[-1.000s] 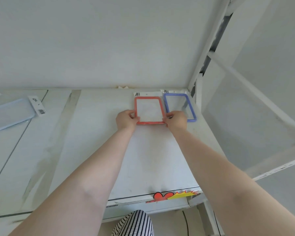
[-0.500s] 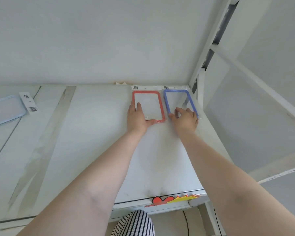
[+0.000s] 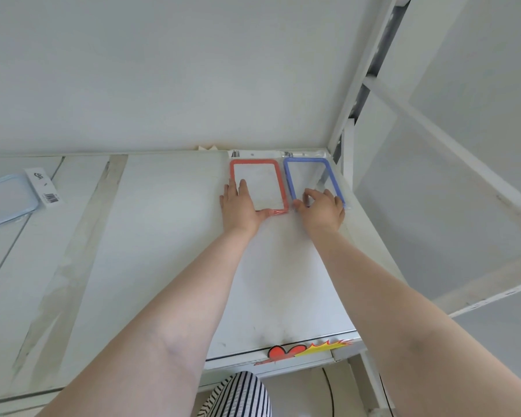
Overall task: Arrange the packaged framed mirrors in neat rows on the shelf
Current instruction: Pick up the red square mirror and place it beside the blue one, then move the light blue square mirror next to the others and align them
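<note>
Two packaged mirrors lie flat side by side at the back right of the white shelf [image 3: 163, 251], against the back wall. The red-framed mirror [image 3: 262, 182] is on the left, the blue-framed mirror [image 3: 310, 179] on the right, next to the shelf's corner post. My left hand [image 3: 241, 206] rests flat with straight fingers on the red mirror's near left corner. My right hand [image 3: 322, 206] touches the blue mirror's near edge with its fingers bent on the frame. A pale blue-framed mirror [image 3: 3, 203] in its packaging lies at the far left of the shelf.
The white corner post [image 3: 352, 94] and a diagonal brace [image 3: 451, 139] stand to the right of the mirrors. A red and yellow sticker [image 3: 301, 350] marks the shelf's front edge. Grey tape strips [image 3: 82, 233] run across the shelf surface.
Both mirrors have been slid back to the wall. My left hand went from gripping the red frame's corner to lying flat on it; my right hand moved from the red frame to the blue frame.
</note>
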Action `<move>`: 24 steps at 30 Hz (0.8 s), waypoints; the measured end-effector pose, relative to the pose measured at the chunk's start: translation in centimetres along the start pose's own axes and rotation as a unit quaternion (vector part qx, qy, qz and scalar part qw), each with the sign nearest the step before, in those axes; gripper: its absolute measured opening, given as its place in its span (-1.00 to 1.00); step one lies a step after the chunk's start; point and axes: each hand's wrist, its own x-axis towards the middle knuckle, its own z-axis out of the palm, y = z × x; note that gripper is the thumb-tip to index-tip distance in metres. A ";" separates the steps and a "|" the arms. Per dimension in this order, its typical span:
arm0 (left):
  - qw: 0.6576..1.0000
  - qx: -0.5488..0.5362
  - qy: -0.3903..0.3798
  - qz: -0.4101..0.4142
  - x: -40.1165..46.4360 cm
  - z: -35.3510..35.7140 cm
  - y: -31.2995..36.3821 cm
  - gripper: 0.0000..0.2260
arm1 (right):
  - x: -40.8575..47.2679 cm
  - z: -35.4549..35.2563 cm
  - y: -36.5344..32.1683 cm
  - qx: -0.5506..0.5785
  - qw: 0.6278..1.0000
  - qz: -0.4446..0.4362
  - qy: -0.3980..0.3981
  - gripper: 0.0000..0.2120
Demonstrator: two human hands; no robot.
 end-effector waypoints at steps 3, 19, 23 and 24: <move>1.000 0.023 -0.010 -0.010 -0.3 -0.5 0.2 -0.13 | 0.0 -0.5 0.0 0.013 1.000 0.011 0.003 -0.59; 0.986 0.088 -0.142 -0.014 -16.7 -14.4 1.6 -0.51 | -17.3 -8.3 -4.0 -0.064 0.977 -0.146 -0.141 -0.63; 0.985 0.119 -0.120 -0.025 -21.1 -18.4 -1.1 -0.55 | -22.7 -7.8 -6.0 -0.088 0.954 -0.222 -0.181 -0.63; 0.986 0.117 -0.112 -0.034 -22.0 -19.4 -1.8 -0.56 | -23.9 -7.5 -6.5 -0.093 0.950 -0.237 -0.183 -0.63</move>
